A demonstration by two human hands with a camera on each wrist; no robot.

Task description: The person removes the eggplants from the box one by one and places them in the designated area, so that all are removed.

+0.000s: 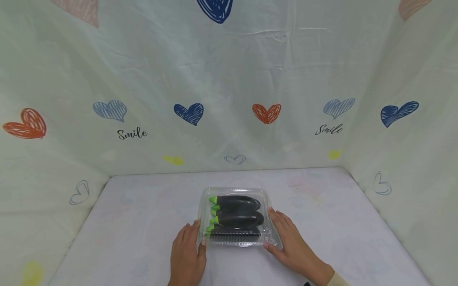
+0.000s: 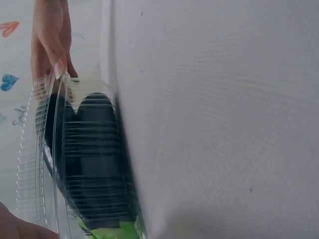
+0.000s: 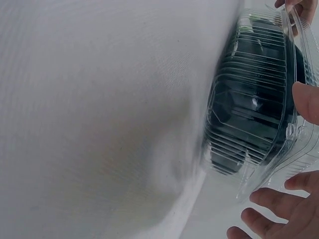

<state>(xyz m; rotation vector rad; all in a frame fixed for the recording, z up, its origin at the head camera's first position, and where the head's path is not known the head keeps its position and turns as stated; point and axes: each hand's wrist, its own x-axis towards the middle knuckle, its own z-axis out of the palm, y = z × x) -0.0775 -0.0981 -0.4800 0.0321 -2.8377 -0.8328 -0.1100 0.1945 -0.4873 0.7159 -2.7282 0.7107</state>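
A clear plastic clamshell box lies on the table with its lid down. Inside it several dark eggplants with green stem ends lie side by side, stems to the left. My left hand rests along the box's left side, fingers extended and thumb at the front left corner. At the right side is my right hand, its fingers straight and its thumb near the front right corner. In the right wrist view the right thumb is close to the lid, while the fingers spread apart beside the box.
A white cloth covers the table. Behind and at both sides hangs a pale curtain printed with hearts and the word Smile. The table's side edges slant outward toward the front.
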